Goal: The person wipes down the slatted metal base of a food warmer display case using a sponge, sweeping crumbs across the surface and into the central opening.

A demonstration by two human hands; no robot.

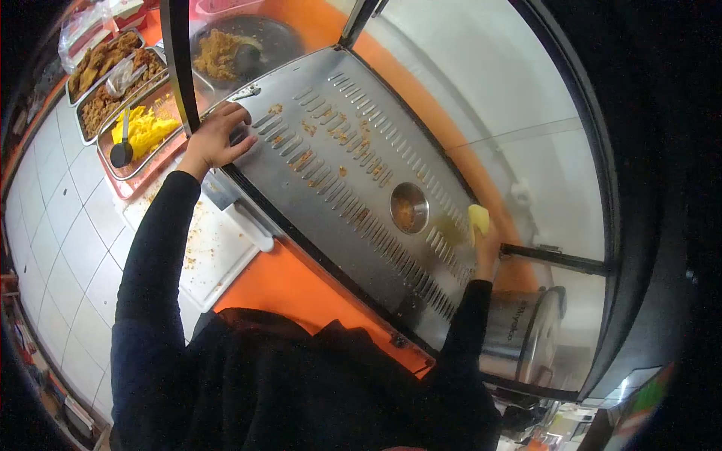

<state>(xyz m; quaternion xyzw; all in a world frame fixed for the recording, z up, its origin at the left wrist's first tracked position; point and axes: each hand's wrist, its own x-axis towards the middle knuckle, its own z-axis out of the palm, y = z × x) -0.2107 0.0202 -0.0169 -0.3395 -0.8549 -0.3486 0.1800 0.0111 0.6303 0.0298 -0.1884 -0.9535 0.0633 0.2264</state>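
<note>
My left hand (218, 137) is closed around the black frame (181, 75) of a glass display case, at its near left corner. Inside the case, my right hand (487, 248) grips a soft pale-yellow cloth (478, 219) near the far right side; its exact make is hard to tell. Between the hands lies a slotted metal tray (331, 188), dotted with orange-brown crumbs. A round metal cup or recess (409, 208) with crumbs inside it sits in the tray, left of the cloth.
Trays of fried food (105, 60) and yellow shreds (147, 131) with a black-handled scoop stand at the upper left. Below them are a white cutting board (214, 259) and a knife (252, 225). A steel pot (519, 331) stands behind glass at right. Glass panes and black bars enclose the tray.
</note>
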